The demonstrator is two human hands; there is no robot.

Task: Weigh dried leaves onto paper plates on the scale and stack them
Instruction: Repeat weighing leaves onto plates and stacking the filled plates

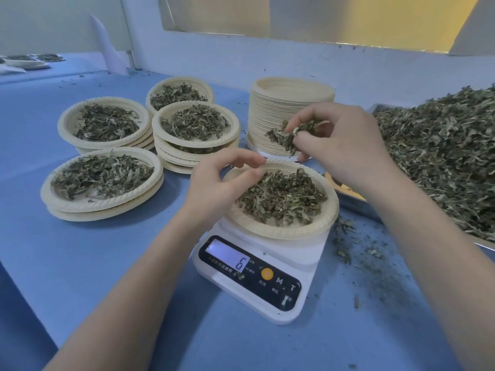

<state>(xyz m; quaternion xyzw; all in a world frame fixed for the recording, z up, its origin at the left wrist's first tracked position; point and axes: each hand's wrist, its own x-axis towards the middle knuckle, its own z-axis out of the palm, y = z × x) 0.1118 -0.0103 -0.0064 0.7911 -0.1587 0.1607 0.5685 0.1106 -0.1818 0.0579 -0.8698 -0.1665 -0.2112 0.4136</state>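
Here, a blue table (80, 263) met a pale wall behind the white scale (263, 274), whose display read 6 beside buttons marked M and T. On the scale sat a paper plate (281, 228) of leaves; above it the right hand (340, 145) pinched a clump of dried leaves (289, 135), and the left hand (217, 183) hovered at the plate's left rim, fingers loosely curled, holding nothing. Filled plate stacks (107, 167) lay left of the scale.

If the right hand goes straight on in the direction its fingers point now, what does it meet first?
The right hand, gripping a clump of leaves, points left and slightly down. It would probably first meet the left hand near the plate on the scale; depth is unclear.
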